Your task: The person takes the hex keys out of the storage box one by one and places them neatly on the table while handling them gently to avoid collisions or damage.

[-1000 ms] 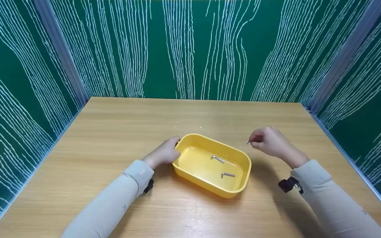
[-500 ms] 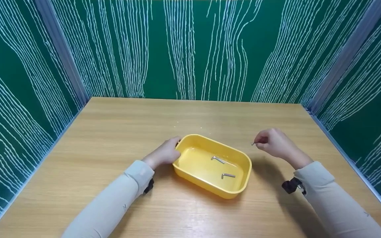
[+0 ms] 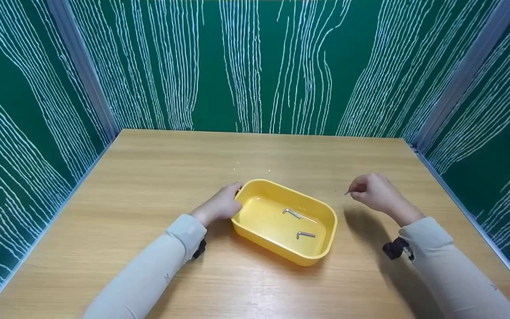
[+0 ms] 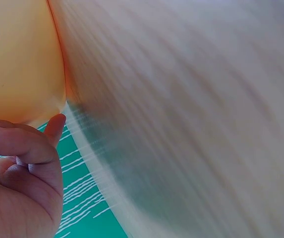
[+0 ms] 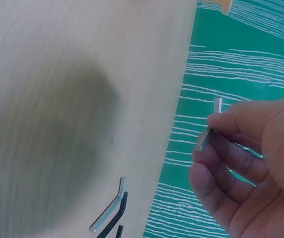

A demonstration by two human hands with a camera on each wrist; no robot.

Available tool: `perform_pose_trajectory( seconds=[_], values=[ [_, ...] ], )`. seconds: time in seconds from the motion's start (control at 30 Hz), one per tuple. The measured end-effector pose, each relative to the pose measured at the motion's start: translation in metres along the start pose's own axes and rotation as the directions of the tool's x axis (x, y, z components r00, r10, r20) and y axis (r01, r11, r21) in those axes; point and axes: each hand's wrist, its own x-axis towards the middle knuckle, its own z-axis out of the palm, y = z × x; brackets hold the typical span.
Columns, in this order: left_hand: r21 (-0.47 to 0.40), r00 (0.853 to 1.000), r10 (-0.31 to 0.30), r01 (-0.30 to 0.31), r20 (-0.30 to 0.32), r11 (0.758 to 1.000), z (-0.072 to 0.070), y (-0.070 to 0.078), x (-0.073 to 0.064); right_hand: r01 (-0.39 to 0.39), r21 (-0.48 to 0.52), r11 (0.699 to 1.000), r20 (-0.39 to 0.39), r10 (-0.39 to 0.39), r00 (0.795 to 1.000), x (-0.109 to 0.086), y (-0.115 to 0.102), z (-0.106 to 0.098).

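Observation:
In the head view my left hand (image 3: 220,202) grips the left end of a yellow plastic tray (image 3: 255,237), the thumb inside its rim. Two silver hex keys lie apart on the tray floor, one farther (image 3: 292,213) and one nearer (image 3: 306,235). To the right of the tray, above the table, my right hand (image 3: 376,192) pinches a small hex key (image 5: 204,139) between thumb and fingertips. The left wrist view shows fingers (image 4: 20,144) against the tray's outer wall (image 4: 23,59).
Against the wooden table (image 3: 171,164), the right wrist view shows more L-shaped keys, silver (image 5: 109,208) and dark (image 5: 116,218); the head view does not show them. Tiny pale specks dot the tabletop behind the tray. Green walls (image 3: 213,66) with white lines enclose the table.
My right hand has moved to the right, away from the tray, with the hex key in its fingers. The left hand, the tray and the two keys inside have stayed in place.

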Motion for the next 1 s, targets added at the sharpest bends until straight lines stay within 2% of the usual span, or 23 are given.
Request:
perform_pose_trajectory(
  seconds=[0.43, 0.67, 0.83, 1.0],
  values=[
    [0.01, 1.0, -0.009, 0.01, -0.003, 1.0, 0.0, 0.002, -0.001, -0.108, 0.004, 0.994, 0.049, 0.108, 0.993, -0.002, 0.012, 0.001],
    [0.008, 1.0, -0.012, 0.012, -0.001, 1.0, -0.001, 0.001, -0.001, -0.119, -0.003, 0.993, 0.06, 0.119, 0.991, -0.003, 0.023, 0.003],
    [0.029, 1.0, 0.017, -0.017, 0.012, 0.999, -0.001, 0.0, -0.001, -0.103, -0.025, 0.994, 0.051, 0.104, 0.993, -0.003, 0.03, 0.005],
    [0.041, 0.999, 0.037, -0.037, 0.01, 0.998, -0.001, -0.001, 0.0, -0.158, -0.023, 0.987, 0.076, 0.159, 0.984, -0.003, 0.034, 0.005]
  ],
)
